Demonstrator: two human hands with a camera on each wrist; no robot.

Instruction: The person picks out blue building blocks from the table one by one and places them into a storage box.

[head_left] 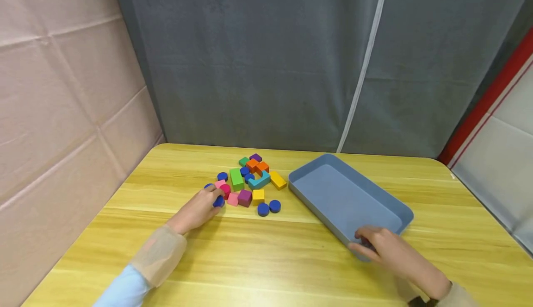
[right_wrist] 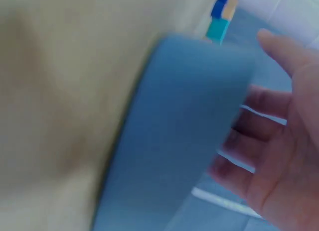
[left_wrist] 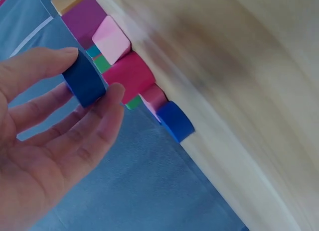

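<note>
My left hand (head_left: 201,208) pinches a blue round block (left_wrist: 84,79) between thumb and fingers, just above the table at the left edge of a group of coloured blocks. Close by its fingertips lie a crimson round block (left_wrist: 130,77) and pink blocks (left_wrist: 112,39). On the right, my right hand (head_left: 385,247) is over the near corner of a grey-blue tray (head_left: 306,199). Its fingers reach past the rim to the inner side, and the thumb stands apart from the wall outside; nothing shows in its grasp.
Several blocks lie grouped left of the tray, among them a green block (head_left: 237,179), a turquoise arch (head_left: 260,181), a yellow block (head_left: 277,180) and a purple block (head_left: 244,198). Two blue discs (head_left: 263,209) sit nearest the front. A grey curtain (head_left: 258,66) hangs behind the table.
</note>
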